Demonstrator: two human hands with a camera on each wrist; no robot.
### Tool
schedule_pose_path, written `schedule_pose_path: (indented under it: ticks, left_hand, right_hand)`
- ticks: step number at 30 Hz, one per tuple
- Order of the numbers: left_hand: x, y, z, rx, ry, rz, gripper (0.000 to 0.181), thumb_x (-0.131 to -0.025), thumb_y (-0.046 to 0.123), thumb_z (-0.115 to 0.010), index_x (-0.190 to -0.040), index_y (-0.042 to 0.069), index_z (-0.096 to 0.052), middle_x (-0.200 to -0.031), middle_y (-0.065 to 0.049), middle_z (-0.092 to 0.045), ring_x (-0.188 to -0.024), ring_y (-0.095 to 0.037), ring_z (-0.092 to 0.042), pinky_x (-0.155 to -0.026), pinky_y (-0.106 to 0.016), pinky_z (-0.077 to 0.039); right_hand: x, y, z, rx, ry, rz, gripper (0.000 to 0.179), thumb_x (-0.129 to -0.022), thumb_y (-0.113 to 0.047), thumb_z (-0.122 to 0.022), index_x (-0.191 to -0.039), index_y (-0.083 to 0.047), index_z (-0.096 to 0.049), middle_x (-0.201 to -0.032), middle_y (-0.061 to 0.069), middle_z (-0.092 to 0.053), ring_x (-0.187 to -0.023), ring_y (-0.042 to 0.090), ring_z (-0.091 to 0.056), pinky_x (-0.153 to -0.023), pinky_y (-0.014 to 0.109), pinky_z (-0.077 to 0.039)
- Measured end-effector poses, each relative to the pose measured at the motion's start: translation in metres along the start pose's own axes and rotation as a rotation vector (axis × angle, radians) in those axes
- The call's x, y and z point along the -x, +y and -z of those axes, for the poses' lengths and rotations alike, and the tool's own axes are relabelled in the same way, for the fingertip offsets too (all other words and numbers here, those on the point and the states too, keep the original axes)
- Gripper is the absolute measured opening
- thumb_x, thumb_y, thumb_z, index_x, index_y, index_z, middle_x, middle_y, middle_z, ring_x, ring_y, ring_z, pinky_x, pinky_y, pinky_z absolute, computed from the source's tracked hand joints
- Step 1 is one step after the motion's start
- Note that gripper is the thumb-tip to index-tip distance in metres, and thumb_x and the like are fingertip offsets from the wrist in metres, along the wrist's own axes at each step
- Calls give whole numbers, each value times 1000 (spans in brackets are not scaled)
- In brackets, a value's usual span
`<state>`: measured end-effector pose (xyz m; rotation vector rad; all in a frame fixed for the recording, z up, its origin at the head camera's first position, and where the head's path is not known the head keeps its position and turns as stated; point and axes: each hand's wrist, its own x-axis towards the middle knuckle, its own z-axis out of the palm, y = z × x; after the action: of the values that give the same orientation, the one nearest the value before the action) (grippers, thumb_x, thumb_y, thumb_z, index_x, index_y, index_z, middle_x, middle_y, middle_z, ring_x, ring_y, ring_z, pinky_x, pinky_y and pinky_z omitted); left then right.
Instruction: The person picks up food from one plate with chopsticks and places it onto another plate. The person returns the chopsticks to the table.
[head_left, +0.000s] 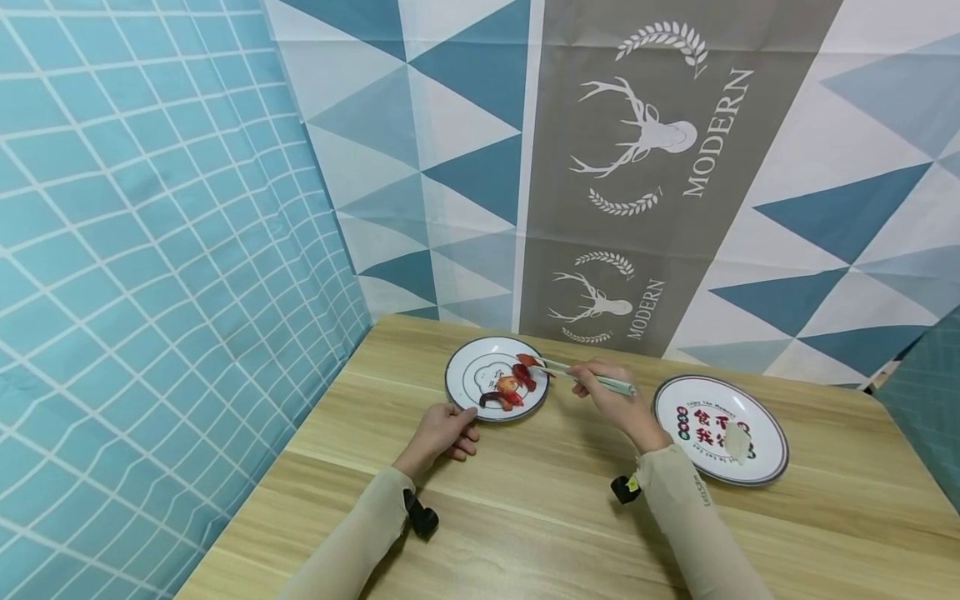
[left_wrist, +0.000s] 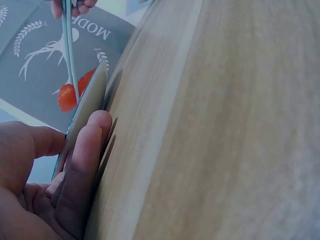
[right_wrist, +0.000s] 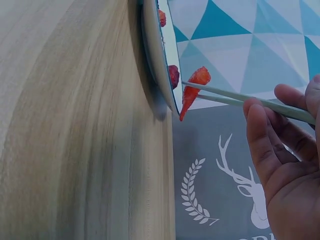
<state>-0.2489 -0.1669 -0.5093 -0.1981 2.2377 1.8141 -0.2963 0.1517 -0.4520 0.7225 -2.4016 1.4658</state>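
Observation:
At the rim of a white plate (head_left: 461, 379) with dark edge lines, my left hand (head_left: 441, 435) pinches the near side, thumb on top and fingers below in the left wrist view. Several glossy red food pieces (head_left: 510, 388) lie on the plate's right half, some dark red and some orange-red. My right hand (head_left: 611, 398) holds a pair of pale green chopsticks (head_left: 617, 384) from the right. Between their tips is a pointed orange-red piece (right_wrist: 194, 90), over the plate's right rim. The soft, wet-looking piece tapers downward in the right wrist view.
Right of my right forearm stands a larger white plate (head_left: 701, 396) with red lettering and a pale flat piece (head_left: 737, 442) on it. Both plates are on a wood-grain table (head_left: 525, 517). Patterned cloth (head_left: 465, 167) hangs behind, and blue checked cloth (head_left: 150, 250) on the left.

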Motion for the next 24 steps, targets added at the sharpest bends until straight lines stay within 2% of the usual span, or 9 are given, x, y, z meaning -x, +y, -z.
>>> schedule_pose_path:
  ticks: [4, 6, 10, 17, 24]
  left_hand:
    - [1, 0, 1, -5, 5, -9, 37, -107, 32, -55, -100, -4, -63, -79, -7, -72, -56, -11, -69, -52, -27, -62]
    - [1, 0, 1, -7, 5, -11, 37, -107, 32, -55, -100, -4, -63, -79, -8, -72, -56, -11, -69, -52, -27, -62]
    - [0, -1, 0, -9, 7, -12, 37, -107, 32, -56, -100, -4, -63, -79, -8, -72, -56, -11, -69, -51, -27, -62]
    - [1, 2, -2, -1, 3, -6, 37, -107, 33, -56, -101, -3, -63, -80, -8, -73, -57, -11, -69, -52, -27, -62]
    - [-1, 2, -3, -5, 5, -9, 38, -106, 33, -56, -101, -3, -63, -81, -8, -73, -57, -11, -69, -53, -27, -62]
  right_hand:
    - [-1, 0, -4, -9, 15, 4, 22, -104, -15, -63, -106, -1, -79, -86, 16, -74, -74, 24, -73, -63, 24, -59]
    - [0, 0, -5, -10, 18, 7, 21, -103, -12, -62, -106, 1, -79, -87, 15, -73, -74, 25, -73, -62, 26, -60]
    - [0, 0, -7, -3, 18, 9, 22, -104, -15, -61, -107, -1, -79, -89, 9, -73, -75, 23, -73, -63, 31, -62]
    - [-1, 4, -10, -9, 28, 18, 22, -104, -15, -62, -106, -2, -79, -92, 9, -73, -74, 21, -73, -66, 23, -62]
    - [-4, 2, -12, 21, 29, 32, 23, -105, -19, -61, -107, -5, -79, -94, 6, -74, -77, 13, -72, -69, 22, -61]
